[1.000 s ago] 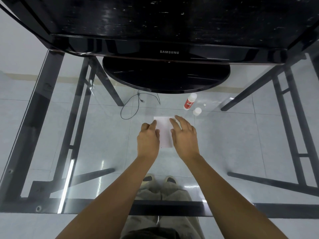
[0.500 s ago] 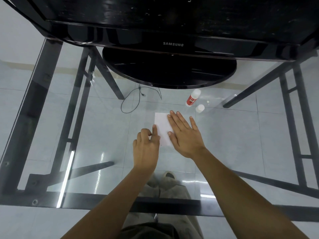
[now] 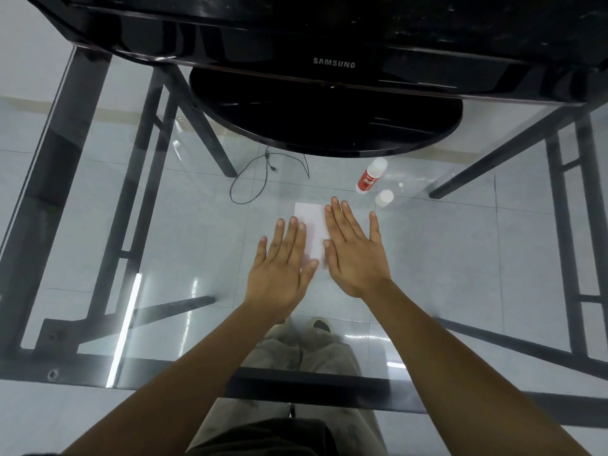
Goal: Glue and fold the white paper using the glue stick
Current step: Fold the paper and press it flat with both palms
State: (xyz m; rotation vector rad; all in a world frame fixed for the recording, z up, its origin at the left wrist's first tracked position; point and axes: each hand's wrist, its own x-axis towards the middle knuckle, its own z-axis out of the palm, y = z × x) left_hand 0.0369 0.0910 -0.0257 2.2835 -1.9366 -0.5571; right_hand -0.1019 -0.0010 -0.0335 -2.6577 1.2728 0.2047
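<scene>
Your left hand [image 3: 283, 261] has uncurled since a moment ago. Both hands now lie flat, fingers [image 3: 291, 238] straight and gripping nothing, on the white paper [image 3: 311, 225] on the glass counter [image 3: 197, 225]. Your right hand [image 3: 353, 248] covers the paper's right side. The glue stick [image 3: 370, 177] lies beyond, and the monitor [image 3: 334, 63] reads SAMSUNG.

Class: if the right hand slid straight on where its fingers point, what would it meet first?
The right hand would probably reach the black monitor stand; glue stick and cap lie right of that line.
</scene>
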